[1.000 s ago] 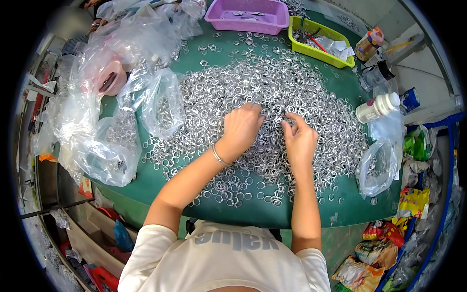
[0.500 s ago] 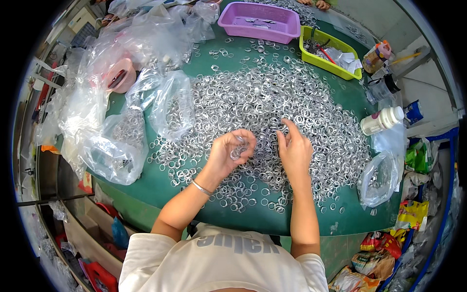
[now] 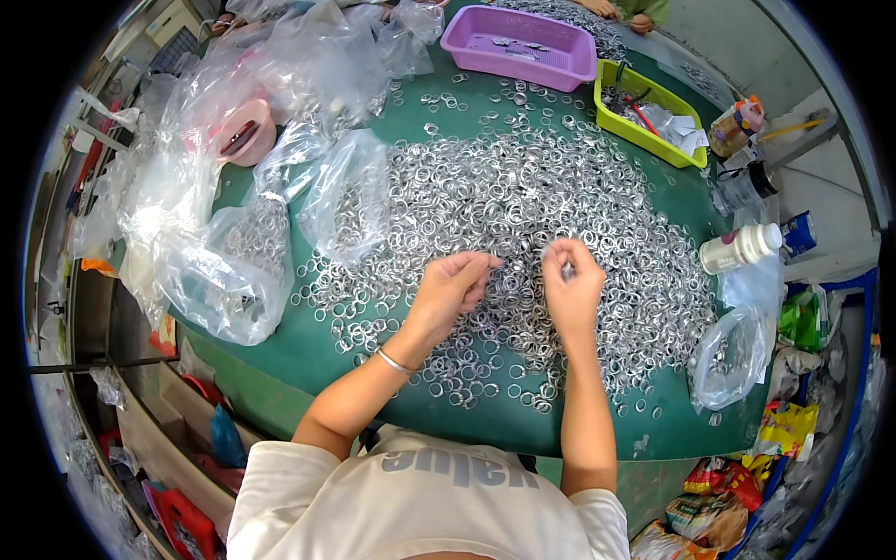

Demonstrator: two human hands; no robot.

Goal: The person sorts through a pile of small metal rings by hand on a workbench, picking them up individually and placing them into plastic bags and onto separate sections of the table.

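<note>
I have my left hand [image 3: 448, 289] curled, fingers closed loosely over small silver metal rings [image 3: 523, 201], and my right hand [image 3: 571, 285] pinching one ring at its fingertips, both at mid-frame. To do this well, I judge I should lift one ring at a time, clear of the heap. That heap spreads over the round green table [image 3: 308, 359], under and above both hands.

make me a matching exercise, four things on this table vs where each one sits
Things:
1. purple tray
2. yellow-green bin
3. white bottle
4. pink bowl

Places:
A. lying on its side at the right edge
B. far edge, middle
C. left, among clear plastic bags
D. far right, next to the purple tray

Pairs: 1-B, 2-D, 3-A, 4-C
</note>
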